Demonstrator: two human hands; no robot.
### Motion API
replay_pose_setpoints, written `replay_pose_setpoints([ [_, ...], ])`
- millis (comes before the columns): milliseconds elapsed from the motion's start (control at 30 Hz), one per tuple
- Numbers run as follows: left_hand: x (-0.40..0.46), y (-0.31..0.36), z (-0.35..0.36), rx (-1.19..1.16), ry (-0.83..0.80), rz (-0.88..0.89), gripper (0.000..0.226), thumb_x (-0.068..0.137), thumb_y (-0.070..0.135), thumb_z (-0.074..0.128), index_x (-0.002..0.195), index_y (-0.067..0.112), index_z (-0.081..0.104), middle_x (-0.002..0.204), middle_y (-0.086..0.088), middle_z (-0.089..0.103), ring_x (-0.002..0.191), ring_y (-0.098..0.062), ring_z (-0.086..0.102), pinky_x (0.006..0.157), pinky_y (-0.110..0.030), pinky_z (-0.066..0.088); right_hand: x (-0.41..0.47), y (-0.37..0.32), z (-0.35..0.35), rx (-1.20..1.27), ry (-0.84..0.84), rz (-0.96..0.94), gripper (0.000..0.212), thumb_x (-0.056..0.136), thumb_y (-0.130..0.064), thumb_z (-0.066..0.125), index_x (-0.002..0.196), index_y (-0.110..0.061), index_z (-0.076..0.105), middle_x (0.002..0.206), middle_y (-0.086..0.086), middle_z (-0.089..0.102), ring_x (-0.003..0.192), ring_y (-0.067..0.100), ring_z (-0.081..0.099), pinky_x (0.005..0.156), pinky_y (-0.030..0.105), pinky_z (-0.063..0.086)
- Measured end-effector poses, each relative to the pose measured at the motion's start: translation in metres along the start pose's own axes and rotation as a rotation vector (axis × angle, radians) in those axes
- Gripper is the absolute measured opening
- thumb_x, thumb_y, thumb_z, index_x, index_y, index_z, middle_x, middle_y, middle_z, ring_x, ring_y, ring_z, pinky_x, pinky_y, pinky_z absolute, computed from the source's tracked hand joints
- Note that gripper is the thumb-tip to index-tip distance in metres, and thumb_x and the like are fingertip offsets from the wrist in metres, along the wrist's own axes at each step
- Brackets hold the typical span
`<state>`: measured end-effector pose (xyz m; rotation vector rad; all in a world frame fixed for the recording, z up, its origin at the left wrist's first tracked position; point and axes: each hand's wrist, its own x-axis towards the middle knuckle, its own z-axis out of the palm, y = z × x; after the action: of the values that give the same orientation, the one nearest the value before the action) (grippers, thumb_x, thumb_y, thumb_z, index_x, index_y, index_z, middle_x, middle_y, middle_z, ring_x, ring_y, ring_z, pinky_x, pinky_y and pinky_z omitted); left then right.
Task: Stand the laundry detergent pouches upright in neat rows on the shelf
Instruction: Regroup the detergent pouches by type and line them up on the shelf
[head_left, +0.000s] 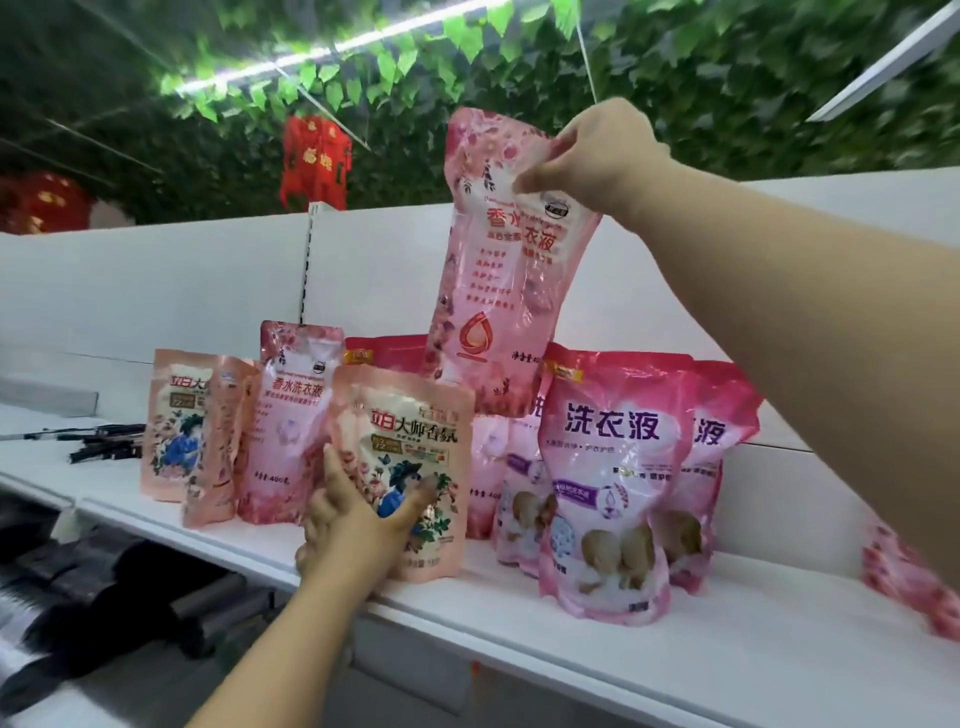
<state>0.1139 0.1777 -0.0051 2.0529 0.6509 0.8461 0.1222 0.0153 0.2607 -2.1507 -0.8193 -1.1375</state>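
Observation:
My right hand (592, 156) pinches the top of a tall pink flowered pouch (498, 280) and holds it in the air above the back row. My left hand (358, 514) grips a peach pouch with a blue-hatted figure (410, 431), which stands at the front of the white shelf (649, 654). Left of it stand another pink flowered pouch (291, 415) and two peach pouches (176, 421). To the right stand magenta pouches with blue lettering (613, 467), one behind the other. More pouches behind are partly hidden.
A pink pouch (914, 587) lies at the shelf's far right, cut off by my arm. Dark slim items (109, 441) lie on the shelf at the left. A white back panel (156, 291) rises behind. Dark goods (104, 597) fill the lower shelf.

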Motion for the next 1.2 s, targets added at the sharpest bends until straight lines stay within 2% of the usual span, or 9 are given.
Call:
replay_pose_setpoints([
  [200, -0.008, 0.004, 0.0, 0.012, 0.014, -0.003, 0.113, 0.067, 0.08, 0.037, 0.142, 0.022, -0.024, 0.154, -0.017, 0.001, 0.141, -0.035, 0.01, 0.111, -0.05, 0.015, -0.006, 0.003, -0.026, 0.054, 0.093, 0.014, 0.017, 0.071, -0.041, 0.075, 0.07, -0.03, 0.063, 0.058, -0.014, 0.05, 0.08, 0.013, 0.051, 0.095, 0.044, 0.043],
  [367, -0.019, 0.018, -0.014, -0.229, 0.193, 0.117, 0.14, 0.031, 0.1, 0.002, 0.147, 0.023, -0.001, 0.155, -0.01, 0.004, 0.141, -0.032, 0.008, 0.11, -0.056, 0.01, -0.018, -0.001, -0.033, 0.093, 0.085, -0.033, 0.015, 0.07, -0.04, 0.076, 0.072, -0.028, 0.068, 0.059, -0.013, 0.055, 0.08, 0.013, 0.055, 0.095, 0.044, 0.044],
  [533, -0.061, 0.074, -0.061, -0.709, 0.063, 0.5, 0.086, 0.064, 0.084, 0.027, 0.128, 0.03, 0.045, 0.132, 0.001, 0.051, 0.122, -0.019, 0.047, 0.104, -0.048, 0.033, -0.024, -0.013, -0.036, 0.043, 0.097, -0.136, 0.019, 0.072, -0.042, 0.073, 0.067, -0.03, 0.06, 0.06, -0.017, 0.051, 0.079, 0.011, 0.053, 0.093, 0.042, 0.044],
  [700, -0.077, 0.108, -0.081, -0.476, -0.026, 0.441, 0.112, 0.043, 0.074, 0.062, 0.139, 0.036, 0.02, 0.14, -0.004, 0.041, 0.116, -0.026, 0.051, 0.092, -0.043, 0.046, -0.033, -0.021, -0.043, 0.056, 0.041, -0.218, 0.023, 0.066, -0.041, 0.078, 0.059, -0.027, 0.06, 0.062, -0.016, 0.056, 0.081, 0.012, 0.058, 0.092, 0.045, 0.045],
  [767, -0.083, 0.116, -0.085, -0.573, -0.116, 0.424, 0.079, 0.044, 0.059, 0.066, 0.112, 0.026, 0.045, 0.113, -0.002, 0.06, 0.087, -0.018, 0.063, 0.063, -0.034, 0.056, -0.038, -0.023, -0.048, 0.036, 0.035, -0.233, 0.025, 0.066, -0.045, 0.076, 0.059, -0.029, 0.06, 0.069, -0.016, 0.058, 0.089, 0.013, 0.056, 0.094, 0.042, 0.043],
  [867, -0.086, 0.121, -0.081, -0.704, -0.168, 0.437, 0.047, 0.044, 0.047, 0.07, 0.083, 0.027, 0.051, 0.079, 0.003, 0.065, 0.071, -0.017, 0.064, 0.06, -0.034, 0.054, -0.044, -0.014, -0.063, -0.104, 0.155, -0.155, 0.032, 0.067, -0.059, 0.068, 0.071, -0.032, 0.052, 0.101, -0.009, 0.047, 0.101, 0.011, 0.034, 0.091, 0.03, 0.028],
  [1000, -0.102, 0.129, -0.067, -0.877, -0.349, 0.452, 0.046, 0.046, 0.032, 0.073, 0.086, 0.02, 0.055, 0.058, 0.008, 0.068, 0.042, -0.006, 0.06, 0.038, -0.021, 0.047, -0.06, 0.018, -0.078, 0.436, 0.094, 0.088, 0.035, 0.068, -0.04, 0.077, 0.065, -0.021, 0.047, 0.086, 0.001, 0.061, 0.082, 0.019, 0.06, 0.071, 0.034, 0.052],
  [1100, -0.112, 0.138, -0.043, -0.9, -0.498, 0.453, 0.066, 0.035, 0.038, 0.076, 0.095, 0.019, 0.057, 0.078, -0.004, 0.071, 0.067, -0.024, 0.07, 0.065, -0.044, 0.058, -0.072, 0.049, -0.089, 0.635, 0.186, 0.256, 0.04, 0.068, -0.013, 0.08, 0.059, -0.017, 0.042, 0.062, 0.0, 0.054, 0.051, 0.013, 0.055, 0.046, 0.022, 0.046],
  [1200, -0.124, 0.144, -0.012, -0.979, -0.577, 0.41, 0.07, 0.034, 0.039, 0.078, 0.097, 0.02, 0.056, 0.087, -0.009, 0.071, 0.081, -0.033, 0.069, 0.078, -0.056, 0.053, -0.086, 0.067, -0.105, 0.599, 0.212, 0.312, 0.041, 0.069, -0.01, 0.079, 0.058, -0.017, 0.04, 0.062, 0.001, 0.054, 0.054, 0.015, 0.056, 0.051, 0.026, 0.049],
])
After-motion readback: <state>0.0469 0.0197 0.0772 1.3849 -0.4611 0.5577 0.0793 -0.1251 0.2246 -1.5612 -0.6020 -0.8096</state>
